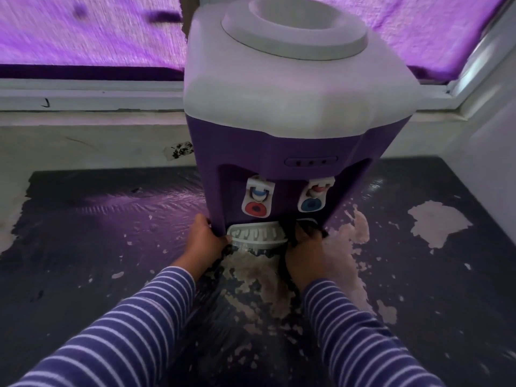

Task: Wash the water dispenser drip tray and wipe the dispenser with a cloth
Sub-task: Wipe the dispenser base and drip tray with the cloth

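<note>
A purple water dispenser [279,152] with a white top stands on a dark, worn surface. Two taps, one with a red lever [255,209] and one with a blue lever [311,205], sit in its front recess. The white slotted drip tray [257,237] sits at the base below them. My left hand [202,243] grips the tray's left end, its thumb against the dispenser's lower left corner. My right hand [304,258] is at the tray's right end and holds a dark cloth [307,229] bunched against the dispenser's base; the fingers are hidden by the cloth.
The dark surface [111,247] has peeled pale patches in front of and to the right of the dispenser. A pale wall ledge [83,141] and a window frame with a purple curtain [83,32] run behind. A white wall [491,152] closes the right side.
</note>
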`<state>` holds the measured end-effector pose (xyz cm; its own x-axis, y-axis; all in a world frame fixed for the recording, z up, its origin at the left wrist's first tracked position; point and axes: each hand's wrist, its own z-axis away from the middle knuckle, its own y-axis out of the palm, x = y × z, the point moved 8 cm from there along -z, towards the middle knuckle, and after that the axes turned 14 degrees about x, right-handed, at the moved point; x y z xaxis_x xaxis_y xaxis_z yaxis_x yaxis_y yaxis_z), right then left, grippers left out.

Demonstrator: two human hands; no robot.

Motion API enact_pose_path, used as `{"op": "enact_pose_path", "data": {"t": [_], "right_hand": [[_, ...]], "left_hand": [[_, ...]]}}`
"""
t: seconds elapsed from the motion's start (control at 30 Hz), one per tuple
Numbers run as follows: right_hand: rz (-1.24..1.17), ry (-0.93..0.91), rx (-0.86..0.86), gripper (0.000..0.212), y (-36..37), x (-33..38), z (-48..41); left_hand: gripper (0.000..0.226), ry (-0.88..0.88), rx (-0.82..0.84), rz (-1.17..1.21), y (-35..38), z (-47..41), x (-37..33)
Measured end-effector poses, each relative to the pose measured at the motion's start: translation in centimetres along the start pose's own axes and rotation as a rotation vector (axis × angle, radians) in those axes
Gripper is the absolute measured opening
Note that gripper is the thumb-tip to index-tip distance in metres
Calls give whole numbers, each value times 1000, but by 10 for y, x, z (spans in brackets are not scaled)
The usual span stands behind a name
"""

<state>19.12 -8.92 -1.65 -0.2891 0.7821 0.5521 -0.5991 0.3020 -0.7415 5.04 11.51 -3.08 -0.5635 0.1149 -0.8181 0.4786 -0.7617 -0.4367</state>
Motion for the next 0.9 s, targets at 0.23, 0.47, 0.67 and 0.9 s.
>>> {"op": "enact_pose_path", "data": {"t": [0.23,0.47,0.67,0.9], "right_hand": [[-178,-135,-30,48,-16,-2,5],[128,-32,-36,56,-4,10,2],[19,-204,78,52,-4,-1,2],[71,-101,6,53,11,12,-1]], "left_hand": [[49,5,13,18,-1,3,-2],[49,-1,6,-5,-1,4,-3],[51,-5,9,-3,0,2,-1],[50,-10,5,-9,0,0,1]]}}
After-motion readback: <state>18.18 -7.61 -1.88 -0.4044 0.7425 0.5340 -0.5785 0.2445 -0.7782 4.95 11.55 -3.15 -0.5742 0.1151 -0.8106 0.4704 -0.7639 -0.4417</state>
